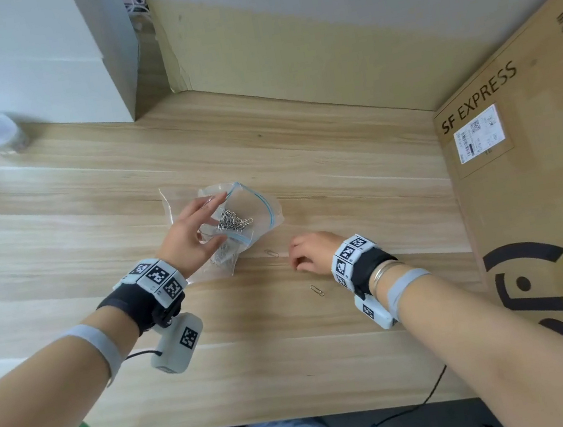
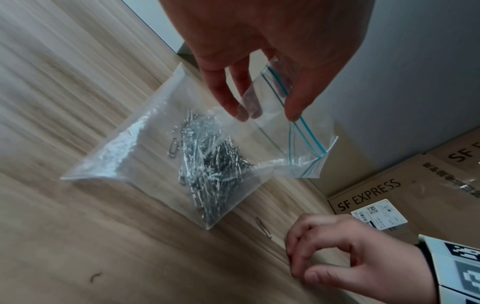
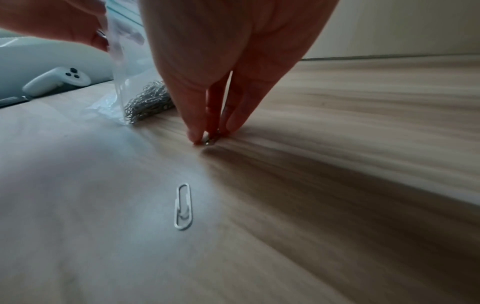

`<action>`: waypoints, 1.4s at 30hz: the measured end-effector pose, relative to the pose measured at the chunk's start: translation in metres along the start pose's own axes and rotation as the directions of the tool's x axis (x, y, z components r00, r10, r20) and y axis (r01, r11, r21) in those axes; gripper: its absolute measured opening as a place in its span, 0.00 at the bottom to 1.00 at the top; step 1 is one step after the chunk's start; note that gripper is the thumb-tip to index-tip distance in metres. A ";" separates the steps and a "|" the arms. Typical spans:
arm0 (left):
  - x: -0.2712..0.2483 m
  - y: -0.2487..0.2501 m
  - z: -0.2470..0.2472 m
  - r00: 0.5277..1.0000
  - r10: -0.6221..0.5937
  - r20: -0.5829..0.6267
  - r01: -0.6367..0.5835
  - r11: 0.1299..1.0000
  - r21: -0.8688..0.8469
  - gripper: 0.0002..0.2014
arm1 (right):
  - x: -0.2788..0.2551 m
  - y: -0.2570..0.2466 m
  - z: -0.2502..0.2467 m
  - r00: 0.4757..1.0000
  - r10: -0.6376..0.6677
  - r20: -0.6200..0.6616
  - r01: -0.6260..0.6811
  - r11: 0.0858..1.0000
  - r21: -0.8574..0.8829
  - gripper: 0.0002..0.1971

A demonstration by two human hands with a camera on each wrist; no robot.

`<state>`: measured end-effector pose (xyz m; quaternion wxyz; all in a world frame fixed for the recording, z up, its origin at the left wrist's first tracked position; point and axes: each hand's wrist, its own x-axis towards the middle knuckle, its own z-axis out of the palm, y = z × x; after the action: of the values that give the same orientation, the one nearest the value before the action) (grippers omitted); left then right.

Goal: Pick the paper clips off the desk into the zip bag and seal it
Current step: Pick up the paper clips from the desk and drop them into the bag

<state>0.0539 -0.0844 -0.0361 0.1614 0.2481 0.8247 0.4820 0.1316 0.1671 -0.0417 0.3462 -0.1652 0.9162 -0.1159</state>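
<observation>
Holding bag: left hand (image 1: pixel 189 233) pinches the zip bag (image 2: pixel 166 156) mouth open on the desk (image 1: pixel 294 341).
Clips: pile (image 2: pixel 210 162) inside the bag; loose paper clip (image 3: pixel 184 206) near it.
Right hand (image 1: pixel 310 251): fingertips (image 3: pixel 196 135) pressed together beside the bag, pinching something small, unclear.

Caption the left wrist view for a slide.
Left hand holds open the clear blue-striped zip bag of silver paper clips while the right hand reaches beside a loose clip.

Left hand (image 1: pixel 191 235) raised, fingers spread; right hand (image 1: pixel 311 253) low, fingertips (image 3: pixel 196 136) pinched together.
</observation>
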 end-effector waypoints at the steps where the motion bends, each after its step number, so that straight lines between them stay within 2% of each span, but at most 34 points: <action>1: 0.001 0.002 0.002 1.000 0.002 0.006 -0.002 1.000 -0.005 0.33 | -0.004 0.003 0.001 1.000 0.018 0.021 -0.018 1.000 0.007 0.08; 4: 0.001 0.006 0.006 0.999 0.029 0.033 -0.029 1.000 0.002 0.33 | -0.012 0.005 0.000 0.996 0.053 0.068 -0.053 0.999 -0.009 0.09; 7: 0.001 0.008 0.010 0.997 0.045 0.056 -0.044 0.999 -0.013 0.34 | -0.009 0.000 -0.002 0.998 0.069 -0.005 -0.069 0.998 0.014 0.15; 11: -0.002 0.009 0.013 0.995 0.074 0.072 -0.072 0.997 -0.030 0.35 | 0.005 -0.016 0.002 0.996 -0.017 -0.093 0.012 0.998 -0.057 0.27; 14: -0.002 0.010 0.014 0.994 0.073 0.076 -0.073 0.997 -0.006 0.34 | 0.002 -0.014 0.005 0.994 -0.051 -0.096 0.043 0.996 -0.082 0.28; 17: -0.001 0.011 0.015 0.995 0.071 0.075 -0.072 0.997 0.003 0.34 | -0.013 -0.001 0.004 0.998 -0.061 -0.023 0.058 0.994 -0.089 0.26; 19: 0.000 0.013 0.017 0.994 0.081 0.075 -0.081 0.997 -0.007 0.34 | -0.024 0.006 0.005 1.000 -0.009 0.025 0.011 0.998 -0.064 0.26; 21: 0.001 0.014 0.021 0.993 0.088 0.080 -0.087 0.996 -0.021 0.34 | -0.029 0.012 0.008 0.995 0.077 -0.066 -0.075 0.997 0.034 0.25; 23: 0.002 0.016 0.025 0.992 0.094 0.083 -0.091 0.995 -0.035 0.34 | -0.033 0.017 0.009 0.969 0.178 -0.172 -0.157 0.980 0.125 0.25; 25: 0.002 0.017 0.026 0.991 0.100 0.090 -0.097 0.995 -0.034 0.34 | -0.036 0.018 0.008 0.967 0.215 -0.135 -0.197 0.971 0.136 0.25; 27: 0.003 0.016 0.027 0.990 0.107 0.095 -0.104 0.994 -0.030 0.34 | -0.037 0.013 0.009 0.980 0.197 -0.033 -0.192 0.974 0.123 0.24; 29: 0.003 0.016 0.026 0.989 0.111 0.096 -0.108 0.993 -0.037 0.34 | -0.038 0.010 0.012 0.984 0.180 0.005 -0.179 0.972 0.153 0.22; 31: 0.004 0.016 0.025 0.990 0.106 0.095 -0.103 0.994 -0.033 0.34 | -0.040 0.010 0.013 0.979 0.205 -0.002 -0.202 0.962 0.182 0.20; 35: 0.004 0.014 0.024 0.990 0.113 0.090 -0.110 0.993 -0.028 0.35 | -0.042 0.007 0.017 0.941 0.337 -0.041 -0.323 0.926 0.196 0.08; 39: 0.005 0.012 0.022 0.992 0.094 0.080 -0.094 0.996 0.000 0.34 | -0.039 -0.006 0.022 0.910 0.409 0.063 -0.412 0.909 0.055 0.20; 42: 0.004 0.010 0.021 0.993 0.092 0.079 -0.093 0.996 0.009 0.33 | -0.036 -0.011 0.026 0.898 0.437 0.056 -0.437 0.899 -0.001 0.19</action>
<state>0.0635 -0.0628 -0.0372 0.1698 0.3059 0.8082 0.4737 0.1775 0.1681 -0.0357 0.3896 0.0433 0.9193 -0.0361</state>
